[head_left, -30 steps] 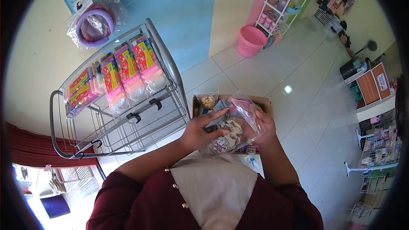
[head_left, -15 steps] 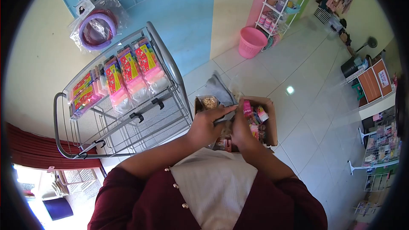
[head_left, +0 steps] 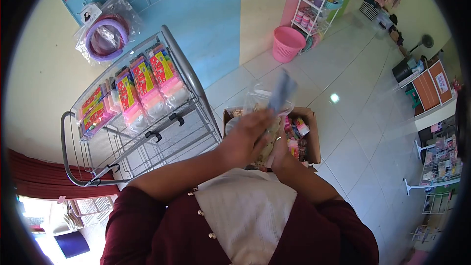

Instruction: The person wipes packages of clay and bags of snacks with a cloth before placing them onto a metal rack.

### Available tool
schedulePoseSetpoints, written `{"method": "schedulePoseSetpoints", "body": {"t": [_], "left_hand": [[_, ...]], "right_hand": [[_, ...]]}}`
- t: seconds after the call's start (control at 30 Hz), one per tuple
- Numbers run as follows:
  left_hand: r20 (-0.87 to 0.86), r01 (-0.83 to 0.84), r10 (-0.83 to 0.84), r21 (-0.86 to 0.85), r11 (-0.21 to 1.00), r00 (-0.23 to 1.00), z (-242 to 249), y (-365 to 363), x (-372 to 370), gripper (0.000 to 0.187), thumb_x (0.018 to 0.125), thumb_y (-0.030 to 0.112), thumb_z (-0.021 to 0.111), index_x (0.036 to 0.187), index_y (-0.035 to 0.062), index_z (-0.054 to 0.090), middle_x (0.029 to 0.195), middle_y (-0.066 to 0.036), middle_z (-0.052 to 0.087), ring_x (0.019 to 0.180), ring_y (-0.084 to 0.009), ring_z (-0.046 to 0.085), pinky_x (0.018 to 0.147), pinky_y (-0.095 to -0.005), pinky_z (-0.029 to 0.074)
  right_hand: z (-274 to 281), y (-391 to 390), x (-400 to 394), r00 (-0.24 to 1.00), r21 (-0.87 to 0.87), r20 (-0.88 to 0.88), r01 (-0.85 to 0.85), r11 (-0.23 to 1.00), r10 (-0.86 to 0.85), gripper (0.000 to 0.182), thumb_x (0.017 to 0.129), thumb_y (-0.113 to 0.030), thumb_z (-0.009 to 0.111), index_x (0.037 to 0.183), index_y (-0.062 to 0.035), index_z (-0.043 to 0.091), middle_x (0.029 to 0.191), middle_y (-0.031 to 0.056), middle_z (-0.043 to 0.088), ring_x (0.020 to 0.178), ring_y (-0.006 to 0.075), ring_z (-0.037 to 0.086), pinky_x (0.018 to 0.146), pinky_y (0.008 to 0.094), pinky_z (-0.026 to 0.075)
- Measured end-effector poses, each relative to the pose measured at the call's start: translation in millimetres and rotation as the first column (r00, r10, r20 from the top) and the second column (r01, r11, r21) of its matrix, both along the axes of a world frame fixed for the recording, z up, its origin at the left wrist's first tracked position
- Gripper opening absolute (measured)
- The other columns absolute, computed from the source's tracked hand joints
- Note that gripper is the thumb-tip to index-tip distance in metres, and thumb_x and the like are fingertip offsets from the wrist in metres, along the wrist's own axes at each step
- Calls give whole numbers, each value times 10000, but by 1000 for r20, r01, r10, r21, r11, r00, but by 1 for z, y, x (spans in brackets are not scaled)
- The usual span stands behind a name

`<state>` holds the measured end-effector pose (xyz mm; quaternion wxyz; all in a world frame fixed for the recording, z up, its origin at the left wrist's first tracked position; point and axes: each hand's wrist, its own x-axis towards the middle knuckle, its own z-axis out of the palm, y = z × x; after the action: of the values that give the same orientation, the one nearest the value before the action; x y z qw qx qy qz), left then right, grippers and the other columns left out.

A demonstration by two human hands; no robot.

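My left hand [head_left: 249, 135] is closed on a folded grey-blue cloth [head_left: 283, 88], which sticks out past the fingers and is blurred by motion. Close beside it, my right hand [head_left: 280, 149] grips a clear plastic bag [head_left: 255, 99] with pale, beige contents low down. The left hand covers part of this bag. Both hands are above an open cardboard box [head_left: 313, 137]. Small, brightly coloured packaged goods [head_left: 298, 130] fill the box's right side. The left side of the box is mostly hidden behind my left hand and the bag.
To the left is a grey wire cart [head_left: 194, 76] with packs of coloured clay-like sticks [head_left: 142, 78] on top. A pink basket [head_left: 288, 44] stands by a white shelf rack [head_left: 314, 7]. Purple hoops in plastic [head_left: 108, 37] hang on the wall. Tiled floor [head_left: 353, 132] lies to the right.
The grey cloth has swung up and right in my left hand, now more compact. The clear bag with beige contents now stands up between my hands. My view has shifted slightly.
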<state>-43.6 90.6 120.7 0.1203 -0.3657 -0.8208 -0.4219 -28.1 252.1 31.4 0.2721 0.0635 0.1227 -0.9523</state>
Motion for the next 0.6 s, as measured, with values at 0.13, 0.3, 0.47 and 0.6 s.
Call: {"method": "schedulePoseSetpoints", "body": {"t": [0.13, 0.3, 0.47, 0.6], "left_hand": [[123, 458, -443, -165, 874, 888, -6, -16, 9, 466, 878, 84, 607, 1342, 81, 573, 1458, -143, 475, 1401, -391, 385, 1156, -524, 313], [-42, 53, -66, -252, 966, 997, 2, -16, -26, 370, 899, 133, 619, 1264, 73, 623, 1411, -176, 518, 1370, -390, 428, 1169, -510, 307], [-108, 349, -361, -114, 930, 926, -21, -11, 14, 157, 868, 97, 672, 1009, 31, 684, 1069, -166, 662, 1117, -372, 598, 1005, -458, 463], [-186, 549, -549, -56, 834, 815, -5, -23, 15, 220, 739, 111, 832, 711, 48, 624, 723, -81, 594, 737, -295, 617, 679, -401, 500]], "right_hand": [[-26, 22, 17, 965, -50, -67, -257, 965, 254, 693, 995, -635, 342, 1395, -86, 482, 1311, 122, 596, 1153, 271, 627, 967, 424, 534], [-2, -17, 11, 1000, 150, 18, 5, 989, -8, 593, 1024, -511, 370, 1423, -80, 450, 1351, 152, 564, 1188, 249, 605, 998, 397, 515], [-29, -2, -6, 993, -147, -115, -36, 988, 19, 596, 1036, -434, 418, 1518, -97, 319, 1448, 195, 472, 1253, 317, 556, 1032, 454, 495], [-28, 1, -22, 895, -341, -412, -323, 883, 169, 660, 1005, -364, 527, 1554, -115, 259, 1501, 208, 413, 1251, 371, 542, 1034, 494, 488]]}}
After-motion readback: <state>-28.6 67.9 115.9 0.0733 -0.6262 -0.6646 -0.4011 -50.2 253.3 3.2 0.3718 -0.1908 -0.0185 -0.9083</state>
